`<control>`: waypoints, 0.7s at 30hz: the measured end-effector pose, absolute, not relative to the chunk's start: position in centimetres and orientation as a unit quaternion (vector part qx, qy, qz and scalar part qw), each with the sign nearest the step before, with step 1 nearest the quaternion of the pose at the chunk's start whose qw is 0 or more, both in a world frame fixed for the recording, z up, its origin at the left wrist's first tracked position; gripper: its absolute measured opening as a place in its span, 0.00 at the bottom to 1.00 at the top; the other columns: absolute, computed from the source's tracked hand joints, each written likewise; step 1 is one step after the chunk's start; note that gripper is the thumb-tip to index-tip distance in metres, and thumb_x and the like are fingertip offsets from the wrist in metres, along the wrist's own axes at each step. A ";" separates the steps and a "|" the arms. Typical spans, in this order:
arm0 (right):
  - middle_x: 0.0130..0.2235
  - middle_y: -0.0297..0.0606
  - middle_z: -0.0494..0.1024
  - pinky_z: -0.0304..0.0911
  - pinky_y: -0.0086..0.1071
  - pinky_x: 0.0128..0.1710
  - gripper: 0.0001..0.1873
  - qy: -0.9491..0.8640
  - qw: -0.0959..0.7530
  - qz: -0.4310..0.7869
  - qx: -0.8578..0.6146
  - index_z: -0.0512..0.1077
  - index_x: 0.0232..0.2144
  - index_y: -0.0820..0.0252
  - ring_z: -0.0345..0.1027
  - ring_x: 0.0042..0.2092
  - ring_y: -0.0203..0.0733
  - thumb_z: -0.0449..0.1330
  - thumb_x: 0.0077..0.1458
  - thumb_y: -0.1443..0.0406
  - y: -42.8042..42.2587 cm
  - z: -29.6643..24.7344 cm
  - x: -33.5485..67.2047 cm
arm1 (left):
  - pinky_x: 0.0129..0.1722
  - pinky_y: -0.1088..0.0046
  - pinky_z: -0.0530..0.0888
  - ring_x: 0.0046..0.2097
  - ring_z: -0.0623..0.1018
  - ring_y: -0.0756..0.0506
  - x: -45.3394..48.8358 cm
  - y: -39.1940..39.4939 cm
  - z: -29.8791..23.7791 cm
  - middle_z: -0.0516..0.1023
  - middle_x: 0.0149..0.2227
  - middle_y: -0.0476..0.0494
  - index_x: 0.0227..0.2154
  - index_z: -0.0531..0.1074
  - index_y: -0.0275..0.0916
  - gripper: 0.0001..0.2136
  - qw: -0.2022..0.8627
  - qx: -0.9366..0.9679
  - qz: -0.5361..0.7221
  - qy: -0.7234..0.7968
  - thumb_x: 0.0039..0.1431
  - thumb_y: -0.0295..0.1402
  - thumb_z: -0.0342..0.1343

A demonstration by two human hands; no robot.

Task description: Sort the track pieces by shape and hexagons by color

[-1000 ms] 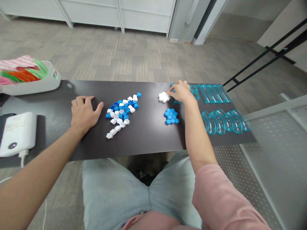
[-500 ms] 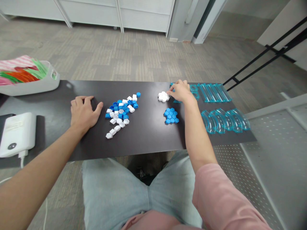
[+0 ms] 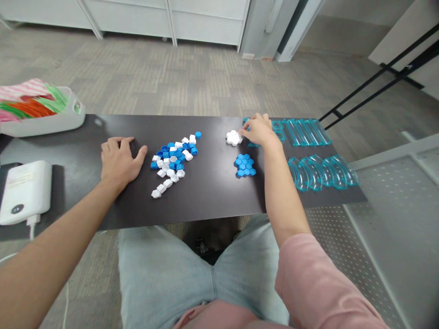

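Observation:
My left hand (image 3: 120,160) rests flat on the dark table with its fingers apart, holding nothing. To its right lies a loose pile of blue and white hexagonal blocks (image 3: 173,156), some on their sides. My right hand (image 3: 258,130) reaches to the far side, its thumb and fingertips closed at the right edge of a white cluster of hexagonal blocks (image 3: 233,138), on a white block there. Nearer to me, blue hexagonal blocks (image 3: 244,165) sit fitted together in a patch. Fingers partly hide some teal pieces behind the right hand.
Clear teal straight tubes (image 3: 307,132) and curved tubes (image 3: 322,172) lie in rows at the table's right end. On the left are a white basket (image 3: 77,119) of colourful strips and a white power bank (image 3: 25,192) with a cable. Black metal bars (image 3: 370,87) stand beyond the right end.

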State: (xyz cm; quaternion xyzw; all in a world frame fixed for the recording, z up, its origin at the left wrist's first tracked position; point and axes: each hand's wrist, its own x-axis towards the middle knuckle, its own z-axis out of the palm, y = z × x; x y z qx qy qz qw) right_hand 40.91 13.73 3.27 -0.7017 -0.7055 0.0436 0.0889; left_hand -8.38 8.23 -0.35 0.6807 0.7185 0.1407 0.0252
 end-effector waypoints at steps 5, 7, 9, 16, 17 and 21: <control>0.64 0.58 0.80 0.66 0.70 0.69 0.17 -0.709 0.126 0.025 -0.693 0.87 0.49 0.55 0.67 0.70 0.76 0.68 0.77 0.49 13.6 3.3 40.3 | 0.80 0.40 0.65 0.77 0.66 0.22 -8.4 8.1 -0.4 0.71 0.75 0.17 0.77 0.74 0.32 0.36 0.026 0.680 0.143 0.719 0.79 0.53 0.51; 0.65 0.58 0.80 0.66 0.70 0.69 0.18 -0.712 0.130 0.020 -0.690 0.87 0.53 0.53 0.67 0.70 0.77 0.68 0.78 0.48 13.4 3.4 39.7 | 0.80 0.40 0.65 0.77 0.65 0.22 -8.3 8.1 -0.3 0.71 0.75 0.17 0.77 0.74 0.31 0.36 0.026 0.680 0.141 0.719 0.79 0.53 0.51; 0.65 0.57 0.80 0.65 0.70 0.69 0.18 -0.718 0.127 0.020 -0.684 0.87 0.55 0.52 0.67 0.70 0.76 0.68 0.78 0.48 13.3 3.5 39.0 | 0.80 0.39 0.66 0.77 0.65 0.22 -8.2 8.1 -0.1 0.71 0.75 0.17 0.77 0.74 0.31 0.36 0.025 0.680 0.140 0.719 0.79 0.52 0.51; 0.64 0.56 0.80 0.65 0.72 0.70 0.16 -0.724 0.114 0.030 -0.679 0.89 0.53 0.50 0.66 0.70 0.77 0.68 0.78 0.49 13.0 3.4 38.2 | 0.81 0.39 0.65 0.77 0.66 0.21 -8.0 8.0 0.1 0.70 0.75 0.15 0.78 0.73 0.29 0.38 0.030 0.679 0.136 0.721 0.79 0.53 0.50; 0.64 0.56 0.80 0.65 0.72 0.70 0.16 -0.724 0.112 0.030 -0.680 0.89 0.53 0.50 0.66 0.70 0.77 0.68 0.78 0.50 13.0 3.5 38.2 | 0.81 0.39 0.65 0.77 0.66 0.21 -8.0 8.0 0.1 0.70 0.75 0.16 0.78 0.73 0.30 0.37 0.030 0.678 0.138 0.721 0.79 0.53 0.51; 0.67 0.57 0.79 0.64 0.71 0.71 0.16 -0.718 0.093 0.025 -0.689 0.88 0.55 0.52 0.65 0.72 0.77 0.69 0.77 0.51 13.1 3.7 38.5 | 0.82 0.40 0.65 0.77 0.65 0.21 -8.0 8.0 0.2 0.70 0.75 0.17 0.78 0.73 0.31 0.35 0.036 0.676 0.142 0.723 0.80 0.51 0.53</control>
